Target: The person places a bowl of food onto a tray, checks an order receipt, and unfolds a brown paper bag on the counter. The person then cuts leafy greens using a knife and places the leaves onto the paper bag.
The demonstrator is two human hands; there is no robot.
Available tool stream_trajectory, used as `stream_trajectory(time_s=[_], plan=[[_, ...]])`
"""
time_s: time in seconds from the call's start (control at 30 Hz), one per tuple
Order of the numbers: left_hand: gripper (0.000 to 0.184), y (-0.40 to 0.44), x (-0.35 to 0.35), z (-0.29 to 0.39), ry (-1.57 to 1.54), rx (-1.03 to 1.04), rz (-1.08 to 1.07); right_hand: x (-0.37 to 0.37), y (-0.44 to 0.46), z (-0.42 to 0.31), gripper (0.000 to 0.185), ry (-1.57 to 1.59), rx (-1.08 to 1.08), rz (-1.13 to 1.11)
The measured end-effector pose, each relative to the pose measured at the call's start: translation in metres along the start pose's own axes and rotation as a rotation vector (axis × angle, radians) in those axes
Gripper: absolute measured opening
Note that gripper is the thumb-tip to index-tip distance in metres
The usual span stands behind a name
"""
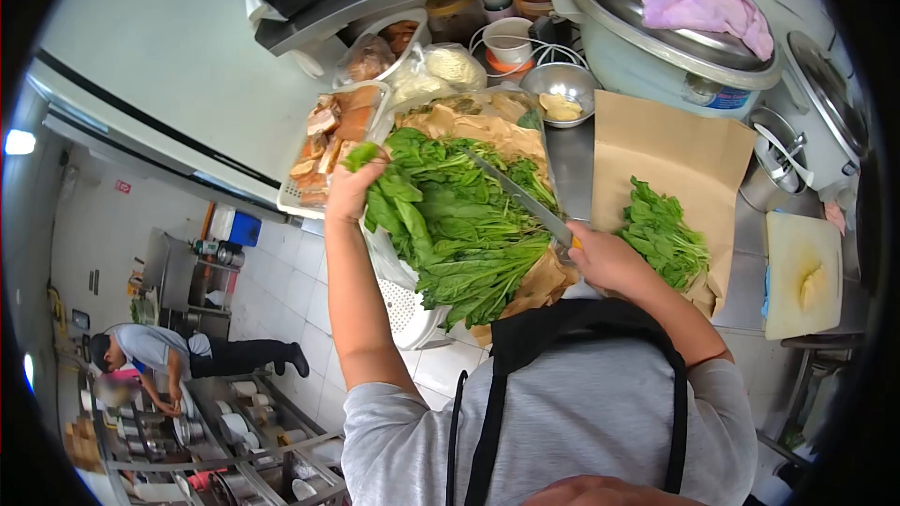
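A large heap of leafy greens (450, 215) lies on brown paper and plastic in front of me. At the heap's left side, my left hand (354, 186) is closed around some of the leaves, with a bit of green poking out above the fingers. My right hand (607, 260) grips a knife (525, 201) by its yellowish handle. Its long blade points up and left across the heap's right part. Right of that hand, a smaller bunch of greens (664, 234) rests on a sheet of brown cardboard (675, 145).
Behind the heap are a basket of meat pieces (328, 136), a metal bowl (562, 84) and a big lidded tub (670, 61) with a pink cloth on top. A cutting board (803, 272) stands at far right. Another person (178, 356) works at the left.
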State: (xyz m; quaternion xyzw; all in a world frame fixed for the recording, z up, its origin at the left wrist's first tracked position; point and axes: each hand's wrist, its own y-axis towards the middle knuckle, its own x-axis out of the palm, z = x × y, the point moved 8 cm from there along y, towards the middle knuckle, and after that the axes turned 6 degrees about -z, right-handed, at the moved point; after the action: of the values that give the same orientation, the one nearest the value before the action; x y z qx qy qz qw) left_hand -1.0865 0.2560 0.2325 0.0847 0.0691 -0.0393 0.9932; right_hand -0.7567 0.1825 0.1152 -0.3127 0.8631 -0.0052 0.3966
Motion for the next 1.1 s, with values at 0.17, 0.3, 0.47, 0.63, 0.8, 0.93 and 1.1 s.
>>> stream_trajectory(time_s=[0.17,0.3,0.47,0.63,0.8,0.93,1.1], plan=[[0.021,-0.017,-0.036,0.045,-0.527,0.445,-0.080,0.000,0.000,-0.002,0.040,0.005,0.016,-0.027],[0.017,-0.030,-0.048,0.068,-0.663,0.594,-0.052,-0.001,-0.001,0.000,0.040,0.016,0.027,-0.026],[0.015,-0.029,-0.039,0.081,-0.660,0.533,0.014,-0.024,-0.024,-0.012,0.039,0.066,-0.091,0.070],[0.020,-0.002,0.018,0.095,-0.410,0.439,-0.038,-0.072,-0.071,-0.008,0.038,0.054,-0.146,0.301],[0.021,0.022,0.161,0.088,0.148,0.099,-0.150,-0.121,-0.141,0.017,0.036,0.178,-0.138,0.569],[0.026,0.019,0.321,0.069,0.531,0.176,-0.677,-0.135,-0.189,0.045,0.037,0.266,-0.069,0.689],[0.031,0.001,0.459,0.002,0.909,0.320,-0.961,-0.135,-0.231,0.075,0.037,0.372,0.026,0.708]])
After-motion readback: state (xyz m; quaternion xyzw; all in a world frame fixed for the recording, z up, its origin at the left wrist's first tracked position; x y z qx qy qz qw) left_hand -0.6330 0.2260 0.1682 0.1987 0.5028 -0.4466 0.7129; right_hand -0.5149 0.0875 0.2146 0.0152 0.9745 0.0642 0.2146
